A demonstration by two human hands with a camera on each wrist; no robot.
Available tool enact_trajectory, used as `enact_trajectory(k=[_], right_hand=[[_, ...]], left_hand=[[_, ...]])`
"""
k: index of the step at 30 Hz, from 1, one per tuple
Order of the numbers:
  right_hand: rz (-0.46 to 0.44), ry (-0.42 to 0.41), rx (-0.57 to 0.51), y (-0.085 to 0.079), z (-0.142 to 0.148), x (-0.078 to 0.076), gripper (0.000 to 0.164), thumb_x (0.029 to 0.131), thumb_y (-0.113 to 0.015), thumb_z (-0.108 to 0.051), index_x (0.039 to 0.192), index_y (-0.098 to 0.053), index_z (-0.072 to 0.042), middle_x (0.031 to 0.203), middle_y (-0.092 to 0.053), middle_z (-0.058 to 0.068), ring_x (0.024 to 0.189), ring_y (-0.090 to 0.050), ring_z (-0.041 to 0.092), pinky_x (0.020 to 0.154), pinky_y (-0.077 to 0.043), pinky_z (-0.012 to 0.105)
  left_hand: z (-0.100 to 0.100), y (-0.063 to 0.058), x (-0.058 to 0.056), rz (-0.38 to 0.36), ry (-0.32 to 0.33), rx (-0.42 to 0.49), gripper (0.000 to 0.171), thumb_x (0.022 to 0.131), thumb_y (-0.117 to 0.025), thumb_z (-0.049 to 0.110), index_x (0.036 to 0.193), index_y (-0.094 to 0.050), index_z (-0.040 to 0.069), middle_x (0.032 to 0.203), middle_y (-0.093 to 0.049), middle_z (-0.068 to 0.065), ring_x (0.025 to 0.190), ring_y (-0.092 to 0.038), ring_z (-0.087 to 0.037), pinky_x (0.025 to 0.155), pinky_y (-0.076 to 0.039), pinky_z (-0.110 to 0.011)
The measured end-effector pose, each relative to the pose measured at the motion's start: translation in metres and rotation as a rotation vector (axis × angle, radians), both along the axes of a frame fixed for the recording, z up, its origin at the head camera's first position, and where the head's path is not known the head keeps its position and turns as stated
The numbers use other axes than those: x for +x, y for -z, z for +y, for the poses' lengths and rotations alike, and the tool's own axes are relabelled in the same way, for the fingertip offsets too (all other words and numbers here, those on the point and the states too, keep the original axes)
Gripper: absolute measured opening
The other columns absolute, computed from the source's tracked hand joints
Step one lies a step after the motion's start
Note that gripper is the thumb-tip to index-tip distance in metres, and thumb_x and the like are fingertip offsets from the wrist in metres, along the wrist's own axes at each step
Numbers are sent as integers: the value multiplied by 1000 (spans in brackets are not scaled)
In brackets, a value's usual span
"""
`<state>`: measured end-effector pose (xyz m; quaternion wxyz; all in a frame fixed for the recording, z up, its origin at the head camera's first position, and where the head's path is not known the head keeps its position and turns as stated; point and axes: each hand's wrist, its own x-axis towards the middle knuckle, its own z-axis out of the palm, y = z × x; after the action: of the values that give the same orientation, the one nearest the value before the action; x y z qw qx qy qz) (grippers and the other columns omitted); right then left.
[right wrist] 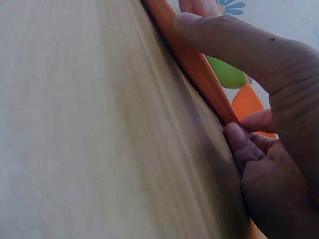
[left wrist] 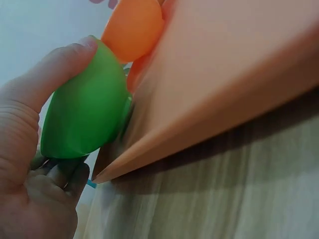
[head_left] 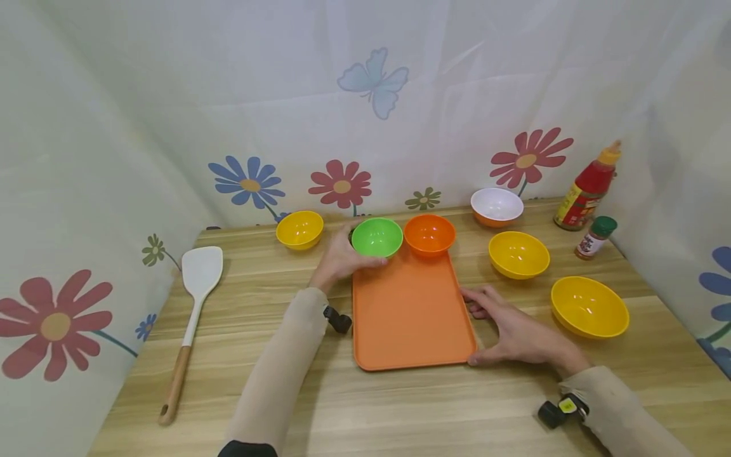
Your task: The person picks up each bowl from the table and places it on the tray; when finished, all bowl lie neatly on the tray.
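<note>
My left hand grips a small green bowl, thumb on the near side and fingers round its far left. The bowl is over the far left corner of an orange rectangular tray. In the left wrist view the green bowl tilts beside the tray's rim. An orange bowl sits at the tray's far right corner, right beside the green one. My right hand touches the tray's right edge, thumb at the near corner and index finger farther up. Its thumb lies along the tray's side in the right wrist view.
A yellow bowl stands at the back left. On the right are a white-lined bowl, two yellow bowls, a red sauce bottle and a green-capped jar. A white spatula with a wooden handle lies far left.
</note>
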<state>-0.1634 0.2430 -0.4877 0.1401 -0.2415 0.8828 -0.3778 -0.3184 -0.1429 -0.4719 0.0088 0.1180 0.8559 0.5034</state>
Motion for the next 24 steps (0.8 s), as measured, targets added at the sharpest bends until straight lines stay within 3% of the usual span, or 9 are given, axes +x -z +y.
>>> enact_trajectory(k=[15, 19, 24], right_hand=[[-15, 11, 10, 0, -1, -1, 128, 76, -102, -55, 175, -30, -19, 156, -42, 3, 144, -58, 27, 124, -47, 53], [-19, 9, 10, -1, -2, -1, 128, 76, -102, -54, 175, -30, -19, 155, -43, 2, 144, -58, 27, 124, -47, 54], [-18, 6, 5, -1, -2, 0, 127, 76, -102, -54, 175, -31, -17, 154, -43, 3, 143, -58, 28, 124, -47, 54]], left_hand=[[-1, 6, -2, 10, 11, -17, 123, 73, -106, 47, 170, -41, 10, 165, -54, -9, 142, -54, -34, 126, -44, -59], [-2, 5, 0, 14, 9, -28, 126, 75, -105, 46, 173, -35, 10, 170, -48, -12, 148, -50, -35, 130, -40, -59], [-4, 0, 5, 11, 8, 24, 134, 76, -106, 39, 178, -24, 10, 175, -42, -17, 158, -45, -35, 133, -36, -54]])
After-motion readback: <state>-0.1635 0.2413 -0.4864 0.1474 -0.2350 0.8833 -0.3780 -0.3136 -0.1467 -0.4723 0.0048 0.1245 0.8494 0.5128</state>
